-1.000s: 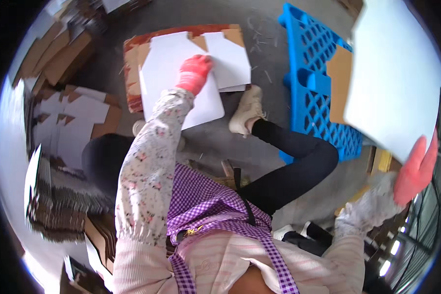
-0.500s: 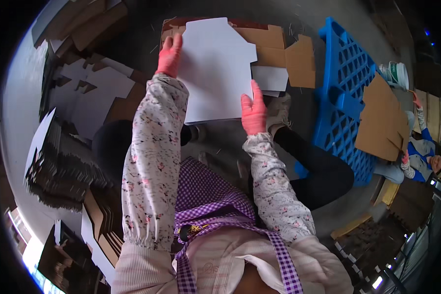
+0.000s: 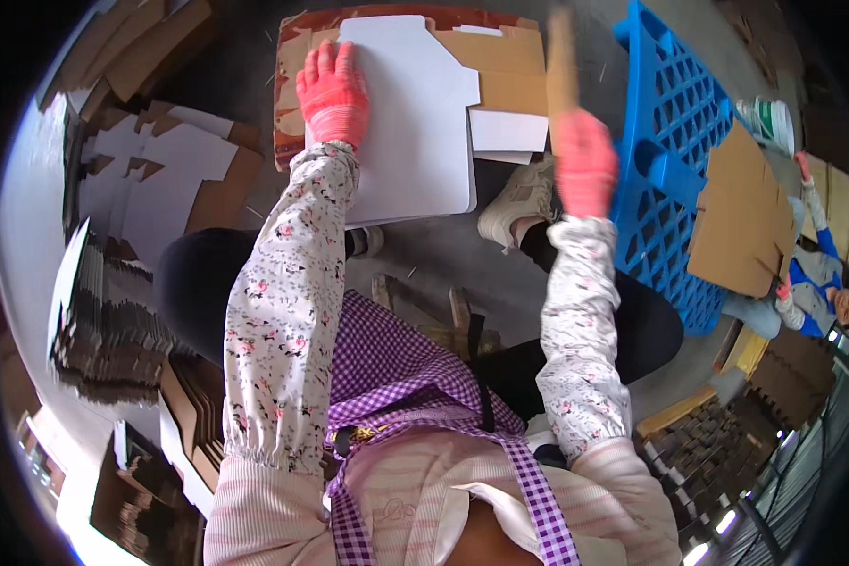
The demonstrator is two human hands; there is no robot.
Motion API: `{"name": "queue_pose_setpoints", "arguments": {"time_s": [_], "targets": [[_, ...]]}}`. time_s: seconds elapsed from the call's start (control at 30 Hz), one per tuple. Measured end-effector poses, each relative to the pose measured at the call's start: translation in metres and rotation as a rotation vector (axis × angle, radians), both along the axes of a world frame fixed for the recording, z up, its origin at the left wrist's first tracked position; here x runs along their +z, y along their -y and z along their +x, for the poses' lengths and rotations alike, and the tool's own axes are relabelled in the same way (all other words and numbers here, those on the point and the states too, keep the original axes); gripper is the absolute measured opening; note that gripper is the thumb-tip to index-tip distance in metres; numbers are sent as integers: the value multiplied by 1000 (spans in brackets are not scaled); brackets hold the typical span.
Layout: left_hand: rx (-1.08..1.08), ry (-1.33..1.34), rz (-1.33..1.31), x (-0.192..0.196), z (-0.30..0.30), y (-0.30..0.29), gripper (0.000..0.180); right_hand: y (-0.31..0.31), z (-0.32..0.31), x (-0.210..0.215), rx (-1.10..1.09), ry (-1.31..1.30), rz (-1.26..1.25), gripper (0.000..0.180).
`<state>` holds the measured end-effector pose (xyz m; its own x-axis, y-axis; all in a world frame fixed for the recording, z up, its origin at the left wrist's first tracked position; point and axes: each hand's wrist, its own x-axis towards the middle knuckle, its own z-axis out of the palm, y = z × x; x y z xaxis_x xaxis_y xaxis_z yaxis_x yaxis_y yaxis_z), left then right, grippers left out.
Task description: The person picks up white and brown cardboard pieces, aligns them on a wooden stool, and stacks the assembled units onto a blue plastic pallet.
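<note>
Head view: on the red surface point(image 3: 297, 26), the white sheet point(image 3: 410, 123) is being steadied by the flat left hand point(image 3: 333, 94), a brown strip point(image 3: 561, 71) apparently being gripped by the right hand point(image 3: 587, 165); bracing likely being needed next

A red-brown stand point(image 3: 462, 16) carries flat cardboard point(image 3: 406, 123) — white and tan.

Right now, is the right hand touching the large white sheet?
Apart. The head view shows the right hand right of the large white sheet, with a shoe and a smaller white panel showing between them.
</note>
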<state>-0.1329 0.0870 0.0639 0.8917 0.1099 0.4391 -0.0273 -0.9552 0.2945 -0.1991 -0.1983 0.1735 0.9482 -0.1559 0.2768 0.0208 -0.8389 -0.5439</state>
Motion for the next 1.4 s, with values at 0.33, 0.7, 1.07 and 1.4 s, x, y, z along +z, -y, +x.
{"name": "queue_pose_setpoints", "arguments": {"time_s": [0.33,0.7,1.07,1.4], "targets": [[-28,32,-40,8,-4,4,35,-64,37,-43,-96,-509,-414,76],[-736,-65,77,16,-17,69,39,-44,32,-28,-38,-526,-462,71],[-816,13,-68,9,0,60,37,158,-80,63,-676,-405,-1037,96],[-787,-108,12,10,1,66,44,268,-101,124,-482,-225,-1389,16]]}}
